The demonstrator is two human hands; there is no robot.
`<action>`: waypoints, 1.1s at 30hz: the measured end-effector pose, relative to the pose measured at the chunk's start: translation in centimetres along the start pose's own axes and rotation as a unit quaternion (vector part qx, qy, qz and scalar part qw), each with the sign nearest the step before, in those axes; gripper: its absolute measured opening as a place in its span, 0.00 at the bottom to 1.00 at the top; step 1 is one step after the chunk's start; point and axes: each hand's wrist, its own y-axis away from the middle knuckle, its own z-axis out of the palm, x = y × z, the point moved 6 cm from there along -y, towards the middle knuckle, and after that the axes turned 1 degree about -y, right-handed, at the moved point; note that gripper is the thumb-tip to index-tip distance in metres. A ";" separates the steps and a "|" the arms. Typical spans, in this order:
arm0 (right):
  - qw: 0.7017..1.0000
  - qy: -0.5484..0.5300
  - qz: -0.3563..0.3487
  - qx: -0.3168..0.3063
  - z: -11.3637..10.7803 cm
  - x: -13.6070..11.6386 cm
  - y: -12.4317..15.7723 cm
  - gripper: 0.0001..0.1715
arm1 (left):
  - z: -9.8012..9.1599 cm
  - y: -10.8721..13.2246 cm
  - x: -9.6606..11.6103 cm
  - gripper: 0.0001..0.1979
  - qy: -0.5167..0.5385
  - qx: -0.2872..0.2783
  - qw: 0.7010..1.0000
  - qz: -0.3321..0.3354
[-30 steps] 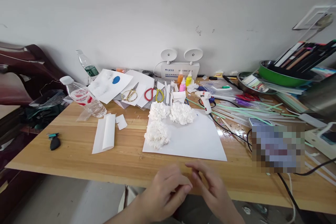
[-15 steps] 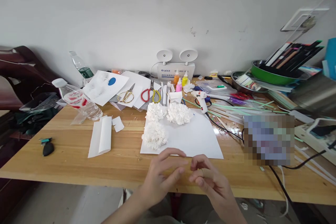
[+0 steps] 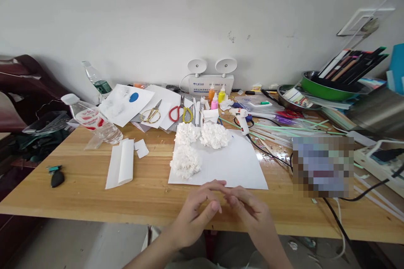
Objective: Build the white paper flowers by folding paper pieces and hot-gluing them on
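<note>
My left hand (image 3: 200,210) is over the front of the table, fingers loosely bent and the thumb standing apart. Its fingertips meet those of my right hand (image 3: 251,210), whose fingers are slanted inward with the thumb close to them. I see no object in either hand; the spot where the fingertips meet is partly hidden. Just beyond them lies a white paper sheet (image 3: 233,168). Three fluffy white paper clusters rest on its left and back part: a front one (image 3: 185,162), a back left one (image 3: 187,133) and a back right one (image 3: 215,135).
Left are a folded paper (image 3: 121,164), a water bottle (image 3: 97,122) and a black teardrop-shaped item (image 3: 57,179). Behind lie gold scissors (image 3: 152,114), red-and-yellow-handled pliers (image 3: 181,113) and small paint bottles (image 3: 214,101). A white glue gun (image 3: 241,121), its cable and a blurred-out object (image 3: 323,168) are right.
My hands have come together: the fingertips, apart before, now touch. The paper clusters and tools have stayed where they were.
</note>
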 end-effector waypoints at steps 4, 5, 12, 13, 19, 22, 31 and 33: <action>0.999 -0.006 0.038 -0.035 1.4 0.5 0.1 0.13 | 0.8 0.1 0.6 0.14 0.136 0.000 0.991 0.004; 0.998 -0.009 0.045 -0.037 1.6 0.8 0.2 0.13 | 0.8 0.2 0.8 0.14 0.147 0.002 0.989 0.007; 0.993 -0.017 -0.016 -0.117 2.9 0.0 1.3 0.22 | 1.7 0.9 4.0 0.12 0.075 -0.099 0.989 0.081; 0.988 -0.005 -0.033 -0.150 3.3 -0.5 1.4 0.21 | 1.9 1.0 4.5 0.12 0.059 -0.121 0.986 0.097; 0.984 0.025 -0.043 -0.172 2.7 -1.6 1.1 0.16 | 0.3 1.1 4.7 0.10 -0.046 -0.060 0.986 0.148; 0.990 -0.029 0.014 -0.138 1.9 -0.6 0.8 0.13 | -0.6 1.1 3.1 0.09 -0.129 0.003 0.982 0.136; 0.908 -0.366 0.190 -0.074 4.2 1.4 1.0 0.20 | 0.0 0.5 0.3 0.19 -0.264 0.047 0.958 0.105; 0.889 -0.405 0.185 -0.105 4.6 0.4 0.8 0.25 | -0.2 0.3 -0.1 0.15 -0.266 0.070 0.956 0.101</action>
